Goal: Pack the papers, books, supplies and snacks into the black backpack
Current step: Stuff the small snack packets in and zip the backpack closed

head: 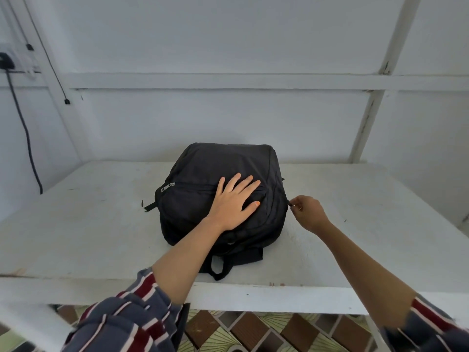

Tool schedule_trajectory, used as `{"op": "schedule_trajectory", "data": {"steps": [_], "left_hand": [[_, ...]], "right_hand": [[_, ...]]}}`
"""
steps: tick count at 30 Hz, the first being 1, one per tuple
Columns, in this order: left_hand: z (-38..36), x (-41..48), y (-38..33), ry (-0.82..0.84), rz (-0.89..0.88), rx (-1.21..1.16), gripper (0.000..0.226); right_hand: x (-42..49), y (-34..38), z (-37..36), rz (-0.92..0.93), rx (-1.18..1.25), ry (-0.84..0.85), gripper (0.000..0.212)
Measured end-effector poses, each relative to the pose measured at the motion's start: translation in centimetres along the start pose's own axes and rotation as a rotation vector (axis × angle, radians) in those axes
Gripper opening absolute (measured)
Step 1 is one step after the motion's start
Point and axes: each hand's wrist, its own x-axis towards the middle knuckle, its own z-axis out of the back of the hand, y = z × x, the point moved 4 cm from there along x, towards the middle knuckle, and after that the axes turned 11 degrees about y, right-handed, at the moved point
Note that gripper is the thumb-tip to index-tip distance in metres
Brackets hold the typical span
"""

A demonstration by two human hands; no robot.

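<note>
Pressing left hand (234,203): fingers straight, flat atop black fabric backpack (203,168) on white painted table (88,212).
Right hand (308,212): pinching small dark zipper pull (290,204), backpack's 3 o'clock.

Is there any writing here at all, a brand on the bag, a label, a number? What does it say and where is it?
No text can be read in this view.
The black backpack: no brand or label shows on its fabric.
The silver zip tab: too small to tell whether it bears a mark.
The reddish marks on the table front edge: too blurred to read.
</note>
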Motion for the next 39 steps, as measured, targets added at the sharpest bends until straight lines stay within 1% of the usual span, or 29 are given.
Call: {"op": "schedule_trajectory", "data": {"steps": [3,6,9,10,12,14,16,18,22,25,27,28,29,32,33,36,39], "left_hand": [[0.1,-0.2,-0.2,0.040,0.022,0.003,0.054],[0.2,-0.5,-0.6,0.087,0.044,-0.005,0.054],[0.3,-1.2,-1.5,0.137,0.052,-0.104,0.053],[0.4,-1.6,-1.8,0.127,0.032,-0.156,0.052],[0.9,-2.4,-2.7,0.035,-0.070,-0.192,0.052],[1.3,-3.4,-4.0,-0.075,-0.221,-0.098,0.048],[1.1,-4.2,-5.3,-0.138,-0.314,0.010,0.038],[0.9,-4.4,-6.2,-0.178,-0.309,0.078,0.032],[1.1,-4.1,-7.1,-0.236,-0.207,0.134,0.033],[1.1,-3.6,-7.6,-0.255,-0.202,0.168,0.032],[0.9,-3.4,-7.7,-0.267,-0.194,0.159,0.025],[0.8,-3.3,-7.7,-0.281,-0.192,0.133,0.020],[0.7,-3.3,-7.7,-0.292,-0.190,0.092,0.015],[0.4,-3.4,-7.5,-0.306,-0.169,-0.061,0.009],[0.4,-3.4,-7.3,-0.302,-0.155,-0.102,0.009],[0.7,-3.6,-7.0,-0.281,-0.109,-0.155,0.009],[1.3,-3.6,-6.8,-0.265,-0.061,-0.167,0.011]], "right_hand": [[-1.7,0.4,0.0,0.017,-0.102,0.032,0.026],[-4.0,1.2,-0.6,0.042,-0.179,0.112,0.026],[-6.1,2.1,-0.9,0.071,-0.182,0.144,0.026],[-6.7,2.4,-0.8,0.078,-0.172,0.143,0.025],[-7.3,3.1,-0.5,0.092,-0.141,0.133,0.024],[-7.9,3.8,-0.2,0.104,-0.094,0.107,0.023],[-8.1,4.5,-0.1,0.122,-0.044,0.093,0.021],[-8.3,5.0,-0.1,0.137,0.005,0.105,0.019],[-8.4,5.2,0.3,0.159,0.077,0.175,0.018],[-8.5,5.0,0.6,0.170,0.078,0.277,0.023],[-8.3,4.4,0.8,0.162,0.104,0.344,0.028],[-8.1,4.0,1.0,0.166,0.116,0.346,0.029],[-7.9,3.5,1.1,0.186,0.105,0.308,0.030],[-7.2,2.6,1.5,0.288,0.009,0.063,0.026],[-7.2,2.7,1.4,0.331,-0.028,0.003,0.030],[-6.7,3.5,0.4,0.526,-0.203,-0.063,0.036],[-5.8,4.0,-0.4,0.612,-0.319,-0.153,0.029]]}}
